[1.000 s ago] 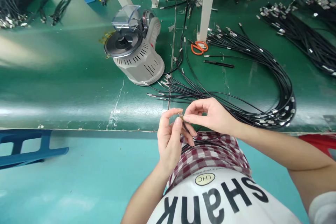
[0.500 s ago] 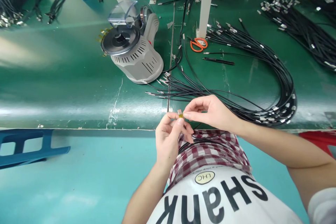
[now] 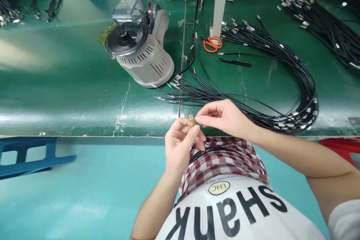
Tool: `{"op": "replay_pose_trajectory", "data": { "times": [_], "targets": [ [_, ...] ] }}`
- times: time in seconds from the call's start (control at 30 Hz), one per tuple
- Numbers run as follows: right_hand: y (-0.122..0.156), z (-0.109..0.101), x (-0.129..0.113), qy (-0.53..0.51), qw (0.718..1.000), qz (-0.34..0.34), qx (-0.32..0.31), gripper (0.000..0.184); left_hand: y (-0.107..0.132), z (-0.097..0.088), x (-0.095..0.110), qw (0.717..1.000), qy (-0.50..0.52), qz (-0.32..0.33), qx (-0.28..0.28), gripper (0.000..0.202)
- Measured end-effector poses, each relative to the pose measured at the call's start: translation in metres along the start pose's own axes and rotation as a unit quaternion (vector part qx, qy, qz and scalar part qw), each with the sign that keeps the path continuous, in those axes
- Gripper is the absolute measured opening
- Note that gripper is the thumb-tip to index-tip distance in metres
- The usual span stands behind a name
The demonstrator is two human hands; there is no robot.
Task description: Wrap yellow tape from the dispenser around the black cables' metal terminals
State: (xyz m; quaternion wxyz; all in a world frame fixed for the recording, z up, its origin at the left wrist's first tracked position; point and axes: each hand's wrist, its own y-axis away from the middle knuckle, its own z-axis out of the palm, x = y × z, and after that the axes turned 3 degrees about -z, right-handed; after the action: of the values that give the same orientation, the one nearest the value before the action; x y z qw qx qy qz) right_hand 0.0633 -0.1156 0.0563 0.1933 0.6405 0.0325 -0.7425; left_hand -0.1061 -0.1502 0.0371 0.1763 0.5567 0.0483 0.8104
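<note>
Brass terminal [image 3: 191, 119] stands gripped in the fingers of the left hand [image 3: 180, 146], its long axis pointing away from the body across the desk [image 3: 84, 93], the curled right hand [image 3: 226, 117] with fingertips just beside it.

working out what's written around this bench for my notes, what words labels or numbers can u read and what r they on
"Shank": large black letters, upside down in this view, on the white T-shirt
"LHC": on the cream oval badge on that T-shirt
A thin line of print above the badge is too small to read
</note>
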Motion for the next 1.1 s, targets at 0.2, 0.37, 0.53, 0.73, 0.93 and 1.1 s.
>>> {"op": "replay_pose_trajectory", "data": {
  "times": [0.2, 0.37, 0.53, 0.73, 0.93, 1.1],
  "targets": [
    [-0.003, -0.001, 0.001, -0.019, 1.000, 0.011, -0.009, 0.023, 0.001, -0.003, -0.002, 0.999, 0.039, -0.017, 0.013, 0.012],
    [-0.008, 0.001, 0.005, -0.010, 1.000, -0.007, -0.005, 0.025, 0.002, -0.002, -0.003, 0.997, 0.059, -0.036, 0.031, 0.016],
    [-0.011, 0.003, 0.007, 0.028, 0.999, -0.022, -0.005, 0.024, 0.001, -0.001, -0.006, 0.997, 0.060, -0.035, 0.037, 0.019],
    [-0.013, 0.001, 0.013, 0.018, 0.999, -0.018, -0.025, 0.029, 0.001, -0.002, -0.009, 0.998, 0.045, -0.030, 0.030, 0.017],
    [-0.013, -0.002, 0.014, 0.069, 0.992, -0.104, -0.023, 0.022, 0.001, -0.002, -0.007, 0.999, 0.043, -0.024, 0.012, 0.016],
    [-0.008, 0.000, 0.010, 0.161, 0.973, -0.165, -0.006, 0.016, 0.003, -0.001, -0.009, 1.000, 0.010, -0.001, 0.023, 0.015]
  ]
}}
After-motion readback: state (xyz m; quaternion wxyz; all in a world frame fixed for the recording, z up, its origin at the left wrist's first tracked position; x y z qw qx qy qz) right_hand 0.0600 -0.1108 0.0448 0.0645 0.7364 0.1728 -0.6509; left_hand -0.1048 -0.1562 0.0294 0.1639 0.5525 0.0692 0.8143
